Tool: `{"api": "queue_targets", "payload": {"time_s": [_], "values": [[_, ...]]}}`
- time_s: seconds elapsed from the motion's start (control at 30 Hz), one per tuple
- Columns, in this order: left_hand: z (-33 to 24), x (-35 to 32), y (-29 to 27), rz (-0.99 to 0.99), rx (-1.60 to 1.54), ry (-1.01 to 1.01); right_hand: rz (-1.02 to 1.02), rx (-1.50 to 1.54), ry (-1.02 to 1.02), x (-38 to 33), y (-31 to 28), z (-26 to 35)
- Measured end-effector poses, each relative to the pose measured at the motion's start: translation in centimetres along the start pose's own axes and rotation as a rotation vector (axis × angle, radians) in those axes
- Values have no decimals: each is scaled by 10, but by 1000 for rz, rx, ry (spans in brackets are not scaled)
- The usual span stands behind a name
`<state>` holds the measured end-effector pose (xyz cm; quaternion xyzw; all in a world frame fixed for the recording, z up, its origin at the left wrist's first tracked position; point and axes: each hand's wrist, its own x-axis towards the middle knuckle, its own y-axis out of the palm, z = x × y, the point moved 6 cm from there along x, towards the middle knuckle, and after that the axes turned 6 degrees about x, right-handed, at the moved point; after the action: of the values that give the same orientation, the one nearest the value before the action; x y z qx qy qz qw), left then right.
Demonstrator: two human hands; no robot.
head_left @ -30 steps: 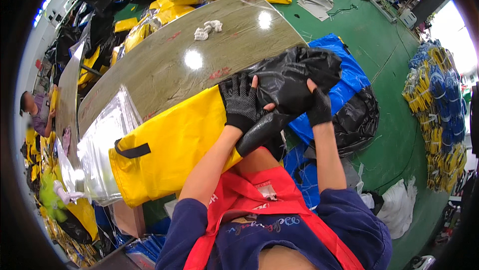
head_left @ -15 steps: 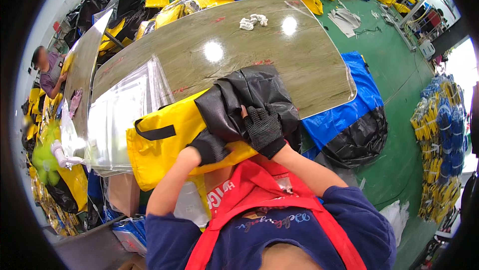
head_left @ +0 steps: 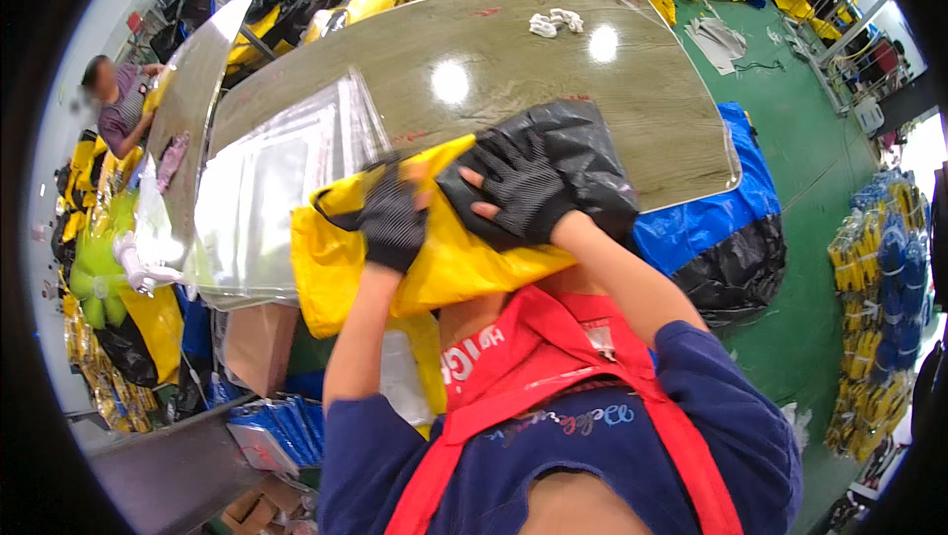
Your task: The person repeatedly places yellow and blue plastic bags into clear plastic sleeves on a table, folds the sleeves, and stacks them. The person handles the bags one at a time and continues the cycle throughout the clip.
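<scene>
Big wooden desk [head_left: 513, 51] with a glossy top fills the upper middle, edges bent by the lens. Green floor [head_left: 820, 160] to its right. Stack of clear plastic bags [head_left: 276, 179] lies flat on the desk's left part, reaching its near edge. Blue tarp [head_left: 706, 219] hangs below the desk's right near corner, with a full black sack [head_left: 736, 273] just under it. Yellow bag [head_left: 444, 258] with a black strap sits at the near edge of the desk, tilted, partly overhanging toward the person's red apron [head_left: 553, 377]. Black bag [head_left: 583, 155] lies on top of the yellow bag's right end, touching it. Right hand [head_left: 528, 189], in a black fingerless glove, presses flat on the black bag with fingers spread, not closed round it. Left hand [head_left: 393, 224], gloved the same, is curled on the yellow bag's upper edge, apparently gripping the fabric, though the thumb is hidden. Blue-and-yellow packets [head_left: 879, 328] piled at far right. Flat blue packages [head_left: 281, 421] stacked lower left. Small white rag [head_left: 556, 21] on the desk's far side.
</scene>
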<state>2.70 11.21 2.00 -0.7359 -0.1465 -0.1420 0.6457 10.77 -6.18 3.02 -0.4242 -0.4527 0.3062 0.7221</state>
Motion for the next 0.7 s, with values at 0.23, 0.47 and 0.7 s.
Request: {"api": "queue_targets", "payload": {"time_s": [0.23, 0.47, 0.7], "values": [[68, -222, -30, -253, -805, -857, 198, 63, 124, 2, 15, 33], [-32, -101, -118, -128, -1841, -1125, 237, 182, -50, -31, 34, 38], [-166, 112, 79, -142, -1252, -466, -170, 297, 44, -64, 21, 25]]}}
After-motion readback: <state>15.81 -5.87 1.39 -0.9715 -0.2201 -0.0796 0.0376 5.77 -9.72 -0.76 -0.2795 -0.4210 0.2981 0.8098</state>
